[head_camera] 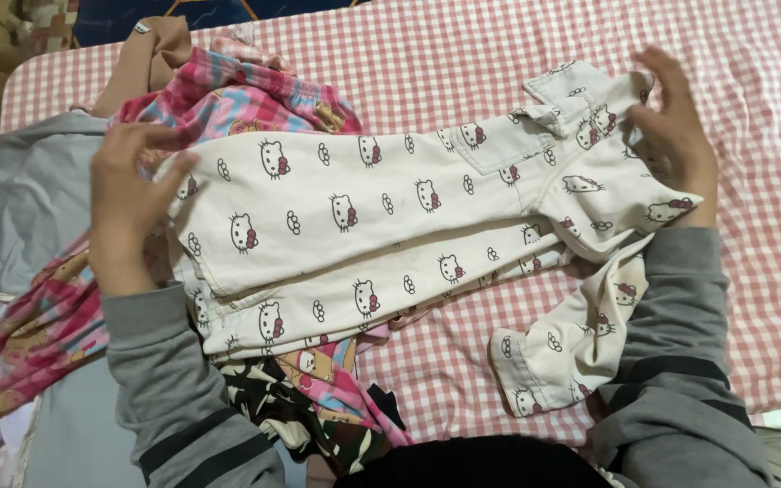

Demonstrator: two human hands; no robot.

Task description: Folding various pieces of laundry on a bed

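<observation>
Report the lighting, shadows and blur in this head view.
Head view: light is soft and even, no glare; faint shadows under the white printed garment; left hand and right hand slightly motion-blurred; checked sheet sharp.

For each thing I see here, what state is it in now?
White printed garment: spread flat, partly folded.
Left hand: on garment's left end.
Right hand: on its right end.
Pink plaid clothes: crumpled, underneath.
Checked sheet: spread out.
</observation>
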